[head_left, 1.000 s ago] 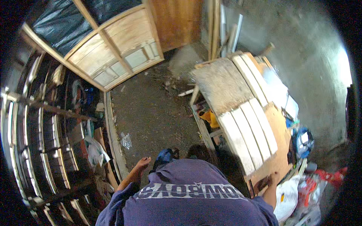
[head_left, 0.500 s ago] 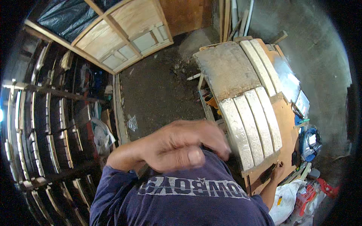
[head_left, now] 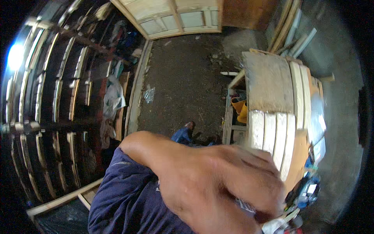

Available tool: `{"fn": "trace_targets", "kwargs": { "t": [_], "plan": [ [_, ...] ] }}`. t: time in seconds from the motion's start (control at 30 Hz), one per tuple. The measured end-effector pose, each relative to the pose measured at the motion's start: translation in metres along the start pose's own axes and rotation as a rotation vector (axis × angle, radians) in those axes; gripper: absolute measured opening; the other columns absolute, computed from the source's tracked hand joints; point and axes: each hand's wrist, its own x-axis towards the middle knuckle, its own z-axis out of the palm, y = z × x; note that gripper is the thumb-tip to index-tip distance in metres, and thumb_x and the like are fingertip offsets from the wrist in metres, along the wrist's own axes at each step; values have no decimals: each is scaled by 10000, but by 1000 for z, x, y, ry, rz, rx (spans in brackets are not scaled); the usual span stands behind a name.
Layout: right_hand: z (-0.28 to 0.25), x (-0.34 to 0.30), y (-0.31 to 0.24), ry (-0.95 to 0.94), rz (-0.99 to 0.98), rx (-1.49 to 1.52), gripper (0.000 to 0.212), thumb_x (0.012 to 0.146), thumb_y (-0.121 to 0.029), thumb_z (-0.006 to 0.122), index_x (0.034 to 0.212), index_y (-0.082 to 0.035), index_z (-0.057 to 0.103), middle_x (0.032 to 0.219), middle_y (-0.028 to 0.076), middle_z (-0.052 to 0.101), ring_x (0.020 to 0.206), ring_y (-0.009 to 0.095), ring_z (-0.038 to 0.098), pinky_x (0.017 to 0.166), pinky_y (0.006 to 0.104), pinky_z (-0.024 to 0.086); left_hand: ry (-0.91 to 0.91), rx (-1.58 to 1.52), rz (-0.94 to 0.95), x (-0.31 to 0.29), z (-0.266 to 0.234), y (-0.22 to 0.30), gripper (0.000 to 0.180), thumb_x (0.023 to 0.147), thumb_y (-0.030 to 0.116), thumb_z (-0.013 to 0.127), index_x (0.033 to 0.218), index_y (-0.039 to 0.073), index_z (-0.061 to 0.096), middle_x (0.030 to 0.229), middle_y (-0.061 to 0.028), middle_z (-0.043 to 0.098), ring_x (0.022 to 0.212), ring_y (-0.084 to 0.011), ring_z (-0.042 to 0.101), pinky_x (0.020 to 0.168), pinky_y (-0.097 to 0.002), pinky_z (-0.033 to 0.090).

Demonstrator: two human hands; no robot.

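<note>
The left hand (head_left: 230,187) is raised close before the camera, blurred, fingers curled loosely around nothing visible, the right hand out of view, while the pale planks (head_left: 272,136) on the workbench (head_left: 269,82) lie untouched, so no work on them shows begun.

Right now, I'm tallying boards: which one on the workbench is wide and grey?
The broad grey board lying farthest from the person; the planks beside it and nearer are narrow and pale.
</note>
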Motion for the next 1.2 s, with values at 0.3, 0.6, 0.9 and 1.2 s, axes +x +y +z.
{"fn": "trace_targets", "kwargs": {
  "t": [0.3,0.6,0.9,1.2],
  "plan": [
    [-24,79,-169,359,-264,-183,383,965,-249,569,1190,56,623,1174,219,658,1053,370,618,944,443,476,-9,-1171,277,-2,125,-218,270,1033,225,530,889,3,588,883,-122,605,861,-275,620,779,-383,488],
    [46,20,-450,366,-986,-329,296,982,-154,514,1207,-20,651,1214,147,659,1132,309,610,1008,430,474,150,-1143,-139,-83,160,-348,356,1018,345,554,917,4,557,802,-144,549,737,-268,545,673,-408,440],
    [202,-162,-673,-74,-1327,-149,409,987,-272,561,1200,72,621,1188,243,644,1093,393,594,984,439,444,369,-1128,-450,-178,155,-496,358,1010,379,569,954,26,577,846,-112,574,786,-238,560,708,-383,460],
    [346,-375,-735,-613,-1472,-97,351,964,-225,619,1224,12,623,1231,189,607,1146,337,566,1002,427,429,609,-1094,-783,-272,141,-566,304,1010,340,577,997,39,613,898,-85,643,854,-189,609,778,-367,494]
  ]
}}
